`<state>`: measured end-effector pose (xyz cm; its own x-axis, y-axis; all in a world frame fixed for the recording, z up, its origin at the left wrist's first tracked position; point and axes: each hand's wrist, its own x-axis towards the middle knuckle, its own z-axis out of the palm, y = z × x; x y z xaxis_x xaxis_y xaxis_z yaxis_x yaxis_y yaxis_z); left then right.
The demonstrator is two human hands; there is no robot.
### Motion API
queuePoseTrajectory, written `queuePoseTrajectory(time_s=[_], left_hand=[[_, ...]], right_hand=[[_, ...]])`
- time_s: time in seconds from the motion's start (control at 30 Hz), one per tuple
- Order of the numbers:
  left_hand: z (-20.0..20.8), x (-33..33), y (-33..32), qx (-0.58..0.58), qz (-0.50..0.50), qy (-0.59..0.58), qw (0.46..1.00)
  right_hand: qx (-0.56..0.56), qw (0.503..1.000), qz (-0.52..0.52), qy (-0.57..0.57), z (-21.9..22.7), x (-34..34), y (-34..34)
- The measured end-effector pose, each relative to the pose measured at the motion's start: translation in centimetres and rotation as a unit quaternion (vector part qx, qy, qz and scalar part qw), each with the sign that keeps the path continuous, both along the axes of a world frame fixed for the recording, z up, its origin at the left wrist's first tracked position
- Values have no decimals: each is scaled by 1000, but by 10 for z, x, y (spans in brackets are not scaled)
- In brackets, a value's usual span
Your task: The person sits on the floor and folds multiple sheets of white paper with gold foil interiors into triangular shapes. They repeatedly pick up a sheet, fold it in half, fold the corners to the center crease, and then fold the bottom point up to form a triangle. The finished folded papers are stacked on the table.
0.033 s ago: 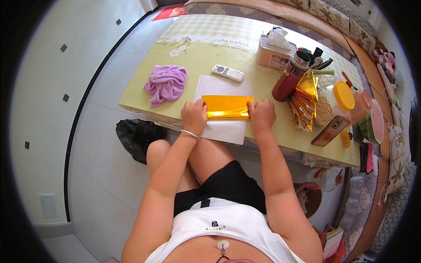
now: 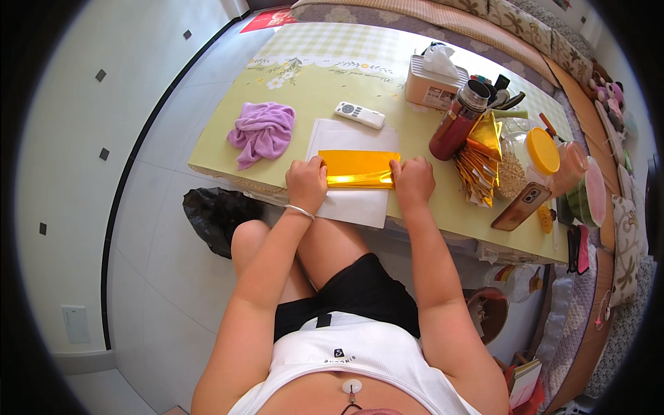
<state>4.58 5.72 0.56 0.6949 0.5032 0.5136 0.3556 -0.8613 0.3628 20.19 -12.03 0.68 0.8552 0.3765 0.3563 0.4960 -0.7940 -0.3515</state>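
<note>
A shiny gold foil sheet (image 2: 360, 166) lies over white paper (image 2: 356, 207) at the table's near edge. My left hand (image 2: 306, 184) pinches the foil's left end between thumb and curled fingers. At its right end, my right hand (image 2: 413, 181) grips the foil the same way. A bright crease or fold runs across the sheet's near part, between both hands. Beyond the paper lies a white remote control (image 2: 360, 115). To the right, a fanned bundle of folded gold foil pieces (image 2: 478, 169) leans beside a dark red thermos (image 2: 458, 124).
A purple cloth (image 2: 263, 131) lies on the left of the table (image 2: 325, 76). At the right stand a tissue box (image 2: 429, 81), a yellow-lidded jar (image 2: 541, 151), a phone (image 2: 522, 206) and a cut watermelon (image 2: 588, 197). A black bag (image 2: 218, 218) rests below the table's left side.
</note>
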Motion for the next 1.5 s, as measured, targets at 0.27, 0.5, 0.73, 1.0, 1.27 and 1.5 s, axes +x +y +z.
queuePoseTrajectory(time_s=[0.27,0.5,0.73,1.0,1.27,1.5], left_hand=[[18,5,-5,176,-81,-55,979],[11,5,10,-24,-204,110,972],[17,4,-26,104,-165,141,971],[-2,-18,-18,54,-158,237,957],[10,-39,-12,47,-115,283,951],[24,14,48,13,-140,75,987]], right_hand=[[0,1000,-4,0,-2,-2,0],[-15,1000,7,26,3,1,-1],[21,983,131,-127,15,-7,-4],[-76,935,345,-6,4,-73,-27],[-66,953,296,1,10,-41,-71],[316,872,240,286,24,-11,-38]])
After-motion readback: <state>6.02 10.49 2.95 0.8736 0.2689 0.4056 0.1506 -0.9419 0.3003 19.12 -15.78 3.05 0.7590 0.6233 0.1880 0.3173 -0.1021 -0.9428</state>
